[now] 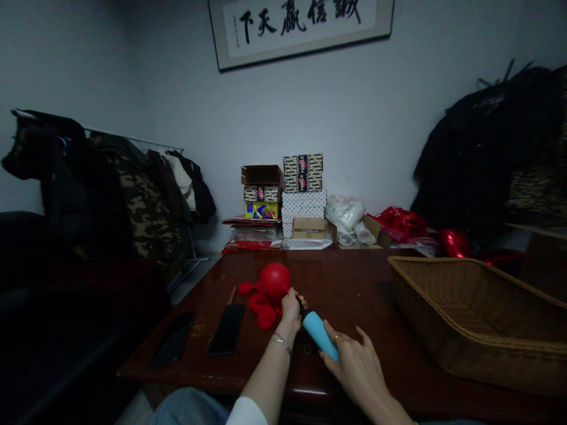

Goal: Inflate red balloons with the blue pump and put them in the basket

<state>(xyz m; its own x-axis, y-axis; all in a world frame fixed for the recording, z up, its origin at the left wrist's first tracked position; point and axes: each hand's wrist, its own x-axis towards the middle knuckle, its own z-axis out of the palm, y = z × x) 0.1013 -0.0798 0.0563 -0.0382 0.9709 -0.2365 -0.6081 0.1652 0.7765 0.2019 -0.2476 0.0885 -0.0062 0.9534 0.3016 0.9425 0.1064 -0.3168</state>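
Note:
A partly inflated red balloon [274, 280] sits at the tip of a light-blue hand balloon pump [318, 332] with a black nozzle end. My left hand [291, 308] is closed around the balloon's neck where it meets the nozzle; the exact join is hidden by my fingers. Around the lower end of the pump's blue body, my right hand [357, 361] has its thumb and index finger, while another finger sticks out to the side. Several limp red balloons [264, 313] lie on the table beside and behind my left hand.
On the dark red table [354, 283], a black phone [227, 330] and another dark phone [173, 337] lie at left, with yellow rubber bands [197, 327] between them. A large wicker basket [443, 330] occupies the right side. Stacked boxes [303, 203] stand at the back.

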